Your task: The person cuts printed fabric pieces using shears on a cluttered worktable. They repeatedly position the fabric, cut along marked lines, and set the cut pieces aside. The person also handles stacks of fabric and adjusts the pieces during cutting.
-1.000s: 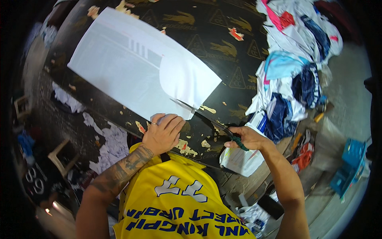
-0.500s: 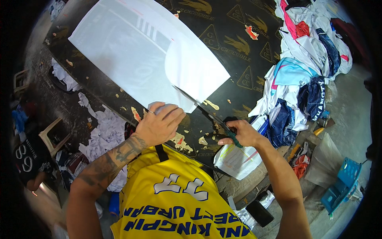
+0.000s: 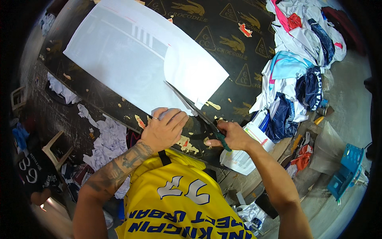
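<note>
A large white sheet [image 3: 111,59] lies on the dark, patterned tabletop [image 3: 234,59], with a curved upper layer at its right part. My left hand [image 3: 165,125] rests on the sheet's near edge, fingers apart and bent a little. My right hand [image 3: 234,137] grips green-handled scissors [image 3: 207,119], whose long blades lie across the lower right of the sheet, along a cut at the curve. Printed papers [image 3: 244,161] lie just under my right hand at the table's edge. Yellow clothing with lettering [image 3: 175,215] covers my front below the hands.
A heap of white, navy and pink fabric [image 3: 302,47] runs along the right. A blue plastic stool [image 3: 344,171] and clear bag [image 3: 324,147] are beyond it. At left are crumpled white scraps [image 3: 103,139], a beige stool [image 3: 57,149] and a person in black [image 3: 32,175].
The scissor tips have moved up and left, further into the sheet. My right hand has shifted slightly left, still on the scissors. My left hand stays at the near edge.
</note>
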Tool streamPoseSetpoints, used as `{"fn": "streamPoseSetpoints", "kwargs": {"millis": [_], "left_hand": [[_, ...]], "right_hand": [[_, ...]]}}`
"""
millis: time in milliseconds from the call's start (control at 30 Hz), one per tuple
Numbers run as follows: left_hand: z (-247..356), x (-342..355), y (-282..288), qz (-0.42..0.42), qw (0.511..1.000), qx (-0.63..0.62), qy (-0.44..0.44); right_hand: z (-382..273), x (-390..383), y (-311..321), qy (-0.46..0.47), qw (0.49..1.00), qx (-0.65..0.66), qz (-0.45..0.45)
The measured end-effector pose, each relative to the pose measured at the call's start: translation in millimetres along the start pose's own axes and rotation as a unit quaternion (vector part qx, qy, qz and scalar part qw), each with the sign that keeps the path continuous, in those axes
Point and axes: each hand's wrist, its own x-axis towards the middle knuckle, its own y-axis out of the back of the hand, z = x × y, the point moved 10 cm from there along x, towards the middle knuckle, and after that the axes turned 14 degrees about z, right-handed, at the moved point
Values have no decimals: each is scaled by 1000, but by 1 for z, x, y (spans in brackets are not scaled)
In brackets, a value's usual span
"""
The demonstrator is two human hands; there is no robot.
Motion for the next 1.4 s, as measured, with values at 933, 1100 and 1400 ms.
{"fn": "streamPoseSetpoints", "kwargs": {"millis": [933,1100,1400], "left_hand": [[-129,21,69,-248,921,-299,36],[-131,16,68,-259,914,-308,45],[-153,72,82,-96,954,-267,92]], "right_hand": [[-148,6,-120,-311,854,375,183],[-149,22,-129,-314,858,373,165],[-110,-4,-54,-272,900,336,51]]}}
